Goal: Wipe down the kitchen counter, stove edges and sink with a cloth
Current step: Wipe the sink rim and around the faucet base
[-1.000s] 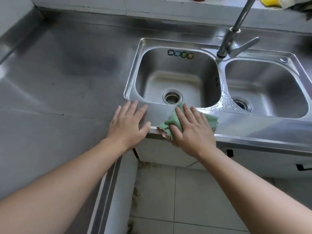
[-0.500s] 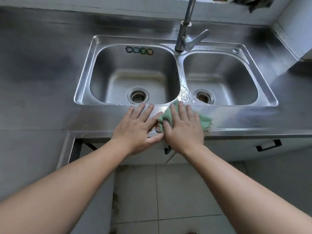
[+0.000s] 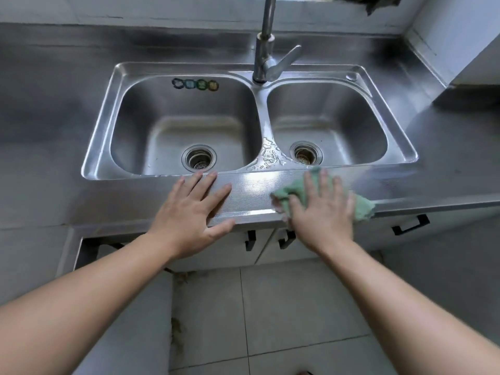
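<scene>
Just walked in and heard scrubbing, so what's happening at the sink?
A person is wiping the steel counter strip in front of the double sink. The right hand presses a green cloth flat on the front edge, below the right basin. The left hand rests open on the counter beside it, holding nothing. Water drops sit on the divider between the basins, under the tap.

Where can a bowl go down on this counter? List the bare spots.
Bare steel left of the sink, and right of it toward the wall corner. The front strip is crowded: left hand flat, right hand pressing the green cloth.
</scene>
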